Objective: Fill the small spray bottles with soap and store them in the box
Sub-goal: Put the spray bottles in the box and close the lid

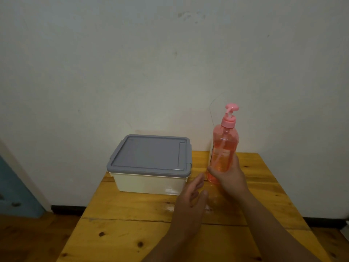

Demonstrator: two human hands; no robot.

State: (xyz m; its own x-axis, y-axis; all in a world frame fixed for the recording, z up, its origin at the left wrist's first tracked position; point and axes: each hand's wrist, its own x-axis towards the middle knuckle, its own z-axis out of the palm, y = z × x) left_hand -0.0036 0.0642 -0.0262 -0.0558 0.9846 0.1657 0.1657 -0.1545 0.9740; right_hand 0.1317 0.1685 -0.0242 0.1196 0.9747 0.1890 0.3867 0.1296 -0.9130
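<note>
at the far left edge a blue surface (13, 190) meets the pale wall (132, 63). right of it stands a wooden table (132, 233), and on its far left part sits the box (151, 183), cream-bodied, with a grey lid (149, 154) lying flat and closed on top, its side clips down. just right of the box's near corner is the left hand (190, 201), raised over the tabletop with the fingers straight and slightly spread, the palm turned to the right; it holds nothing and does not touch the box. between the two hands, low over the wood, there is a faint clear glint, too dim to make out. next comes the pink soap bottle (224, 146), see-through, with pink liquid inside and a pink pump head (232, 107) on top; it leans a little, top to the right, in front of the wall. the right hand (229, 175) grips its lower part, thumb on the left side and fingers curled round the right. whether the bottle's base touches the table cannot be told. a narrow whitish object shows just behind the bottle.
</note>
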